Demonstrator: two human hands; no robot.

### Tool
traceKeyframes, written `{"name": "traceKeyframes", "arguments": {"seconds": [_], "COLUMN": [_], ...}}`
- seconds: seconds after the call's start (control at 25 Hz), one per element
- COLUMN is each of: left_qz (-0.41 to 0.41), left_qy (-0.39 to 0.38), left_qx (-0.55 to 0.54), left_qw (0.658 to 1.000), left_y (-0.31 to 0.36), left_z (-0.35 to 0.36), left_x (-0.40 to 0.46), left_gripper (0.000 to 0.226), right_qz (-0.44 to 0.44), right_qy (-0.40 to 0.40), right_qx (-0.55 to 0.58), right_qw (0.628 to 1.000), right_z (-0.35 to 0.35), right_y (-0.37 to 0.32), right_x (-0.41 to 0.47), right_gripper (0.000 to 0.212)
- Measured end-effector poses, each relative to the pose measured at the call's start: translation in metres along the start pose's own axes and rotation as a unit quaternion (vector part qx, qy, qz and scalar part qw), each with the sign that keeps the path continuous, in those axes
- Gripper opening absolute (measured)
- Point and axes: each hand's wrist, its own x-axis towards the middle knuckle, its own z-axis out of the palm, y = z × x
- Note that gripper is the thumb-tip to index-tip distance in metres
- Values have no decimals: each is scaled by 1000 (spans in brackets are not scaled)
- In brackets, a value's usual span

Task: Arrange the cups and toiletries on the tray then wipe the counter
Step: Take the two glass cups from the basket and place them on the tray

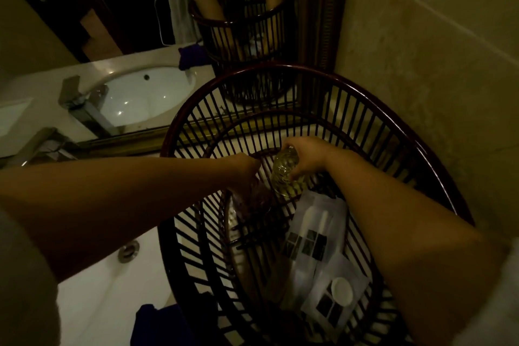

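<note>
both hands reach into the dark slatted tray (438,166) by the mirror

at 5 o'clock two pale toiletry packets (323,236) lie flat in the tray, one holding a white round cap (341,291). at the centre the left hand (244,170) curls round a dark glass cup (252,199); at 1 o'clock of it the right hand (307,156) grips a clear textured cup (283,171), tilted. a blue cloth (157,323) sits at 7 o'clock, the sink (92,284) beside it. the mirror (140,36) stands at 12 o'clock.

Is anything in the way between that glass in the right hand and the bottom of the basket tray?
Nothing visible blocks it. The right hand holds the glass inside the tray; the packets lie nearer the camera.
</note>
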Motion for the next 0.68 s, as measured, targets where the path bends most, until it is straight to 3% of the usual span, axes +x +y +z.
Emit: {"name": "traceKeyframes", "arguments": {"seconds": [0.12,0.48,0.68], "left_qz": [12,13,17], "left_qy": [48,87,135], "left_qx": [-41,-46,-161], "left_qw": [998,995,978], "left_y": [-2,-1,-22], "left_z": [-7,-30,-50], "left_x": [1,-21,-60], "left_gripper": [61,52,43], "right_qz": [-3,-1,-35], "right_qy": [0,41,88], "right_qx": [-20,-69,-81], "right_qw": [1000,997,992], "right_z": [-7,-41,-80], "right_y": [-2,-22,-47], "right_x": [-4,-24,-50], "right_gripper": [60,66,64]}}
